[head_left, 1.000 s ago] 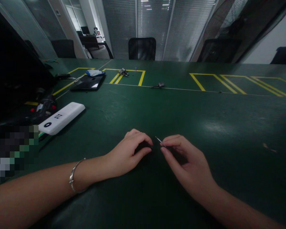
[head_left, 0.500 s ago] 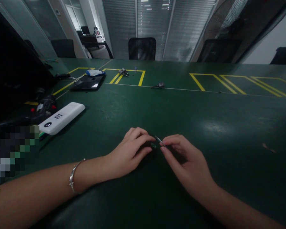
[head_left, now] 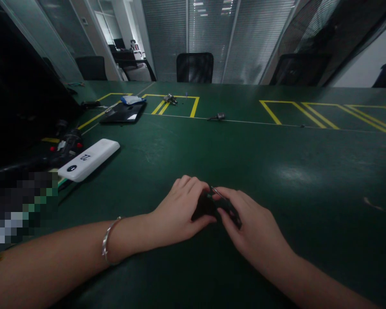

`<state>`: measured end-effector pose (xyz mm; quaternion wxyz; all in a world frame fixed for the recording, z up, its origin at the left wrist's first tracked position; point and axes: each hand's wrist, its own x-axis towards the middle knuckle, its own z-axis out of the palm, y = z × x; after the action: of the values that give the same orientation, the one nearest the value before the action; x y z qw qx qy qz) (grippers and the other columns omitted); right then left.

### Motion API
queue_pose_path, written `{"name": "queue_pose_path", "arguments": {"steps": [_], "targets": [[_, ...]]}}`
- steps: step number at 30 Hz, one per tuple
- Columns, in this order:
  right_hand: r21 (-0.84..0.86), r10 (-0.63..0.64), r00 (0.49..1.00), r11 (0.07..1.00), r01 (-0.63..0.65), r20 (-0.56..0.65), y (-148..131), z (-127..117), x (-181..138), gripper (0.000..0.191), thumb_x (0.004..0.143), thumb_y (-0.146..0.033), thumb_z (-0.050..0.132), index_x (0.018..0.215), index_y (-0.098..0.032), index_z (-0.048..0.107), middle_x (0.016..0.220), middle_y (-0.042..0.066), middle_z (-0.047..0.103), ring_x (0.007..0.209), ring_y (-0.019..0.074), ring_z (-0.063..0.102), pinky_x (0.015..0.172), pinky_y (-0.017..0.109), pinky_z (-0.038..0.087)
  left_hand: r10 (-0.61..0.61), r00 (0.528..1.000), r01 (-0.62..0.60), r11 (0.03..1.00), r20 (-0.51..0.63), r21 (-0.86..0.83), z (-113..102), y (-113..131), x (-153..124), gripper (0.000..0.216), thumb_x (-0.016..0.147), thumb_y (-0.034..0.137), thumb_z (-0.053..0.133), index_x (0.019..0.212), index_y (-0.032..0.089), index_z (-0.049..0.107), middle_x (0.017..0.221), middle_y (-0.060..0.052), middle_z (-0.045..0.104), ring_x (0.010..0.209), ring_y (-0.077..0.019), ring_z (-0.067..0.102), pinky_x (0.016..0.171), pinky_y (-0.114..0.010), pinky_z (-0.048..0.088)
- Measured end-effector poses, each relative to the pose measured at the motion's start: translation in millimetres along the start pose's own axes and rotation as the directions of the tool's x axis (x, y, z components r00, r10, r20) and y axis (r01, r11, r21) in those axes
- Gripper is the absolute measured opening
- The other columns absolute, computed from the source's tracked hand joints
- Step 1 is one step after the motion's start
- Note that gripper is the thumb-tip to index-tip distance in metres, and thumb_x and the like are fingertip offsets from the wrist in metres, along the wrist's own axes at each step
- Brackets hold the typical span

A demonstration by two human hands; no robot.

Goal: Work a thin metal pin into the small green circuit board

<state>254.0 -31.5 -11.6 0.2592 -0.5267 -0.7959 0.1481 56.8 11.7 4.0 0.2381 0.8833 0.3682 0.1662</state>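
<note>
My right hand (head_left: pixel 252 221) pinches a thin, shiny metal piece (head_left: pixel 216 192) that slants up to the left. Its exact kind is too small to make out, and the space under my fingers is dark. Close by on the left, my left hand (head_left: pixel 183 210) rests low over the green table (head_left: pixel 167 274). Its fingers are arched and the thumb is stretched out apart from them. The left fingertips are beside the metal piece's upper end; whether they touch it I cannot tell. Shadow hides what lies under the left palm.
A white device marked 22 (head_left: pixel 91 159) lies to the left, with dark gear (head_left: pixel 67 143) behind it. Farther back are a black tablet-like slab (head_left: pixel 124 112), a blue-white packet (head_left: pixel 132 99), small metal parts (head_left: pixel 170 99) and a dark small part with a thin shaft (head_left: pixel 220 116). Yellow tape marks the table.
My hands have come closer together. The left thumb has spread away from its fingers, and a small greenish thing at the left fingertips is now hard to see. The view has shifted slightly.
</note>
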Motion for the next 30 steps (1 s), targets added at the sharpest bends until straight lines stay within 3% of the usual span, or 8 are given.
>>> {"name": "queue_pose_path", "arguments": {"steps": [9,15,23,27,30], "targets": [[0.040,0.013,1.000,0.999,-0.013,0.022,2,1,2,0.036,0.087,-0.013,0.051,0.121,-0.022,0.053,0.107,0.007,0.069,0.094,0.0222,0.068,0.076,0.040,0.059,0.072,0.997,-0.073,0.989,-0.012,-0.129,1,-6,0,0.036,0.081,0.019,0.064,0.114,0.016,0.051,0.112,-0.008,0.059,0.103,-0.0248,0.051,0.091,-0.042,0.043],[0.014,0.010,0.999,1.000,-0.011,0.038,4,-3,-1,0.042,0.086,-0.013,0.055,0.126,-0.024,0.051,0.113,0.006,0.069,0.096,0.0230,0.068,0.075,0.041,0.059,0.013,0.999,-0.024,0.963,-0.042,-0.269,0,-3,-1,0.037,0.084,0.017,0.061,0.119,0.015,0.048,0.112,-0.010,0.058,0.102,-0.0220,0.056,0.087,-0.037,0.049],[-0.025,0.011,0.997,1.000,-0.009,0.078,1,-8,1,0.036,0.086,-0.013,0.059,0.120,-0.021,0.057,0.107,0.007,0.070,0.094,0.0243,0.068,0.076,0.042,0.059,0.020,0.998,-0.036,0.948,-0.056,-0.315,1,-2,0,0.040,0.083,0.014,0.059,0.122,0.014,0.048,0.114,-0.011,0.058,0.104,-0.0227,0.058,0.092,-0.039,0.050],[0.060,0.034,0.998,0.997,-0.037,0.059,1,-9,0,0.037,0.087,-0.015,0.059,0.123,-0.023,0.055,0.110,0.006,0.067,0.095,0.0231,0.067,0.079,0.041,0.057,0.039,0.995,-0.069,0.928,-0.089,-0.365,1,-3,2,0.043,0.085,0.012,0.058,0.126,0.014,0.048,0.116,-0.011,0.057,0.106,-0.0206,0.058,0.095,-0.037,0.050],[0.171,0.050,0.998,0.984,-0.045,-0.028,2,-10,0,0.035,0.088,-0.017,0.059,0.122,-0.025,0.054,0.109,0.005,0.066,0.096,0.0206,0.066,0.080,0.037,0.057,0.059,0.992,-0.098,0.915,-0.111,-0.392,1,-5,2,0.050,0.087,0.011,0.059,0.135,0.015,0.044,0.123,-0.011,0.052,0.112,-0.0199,0.056,0.098,-0.035,0.050]]}}
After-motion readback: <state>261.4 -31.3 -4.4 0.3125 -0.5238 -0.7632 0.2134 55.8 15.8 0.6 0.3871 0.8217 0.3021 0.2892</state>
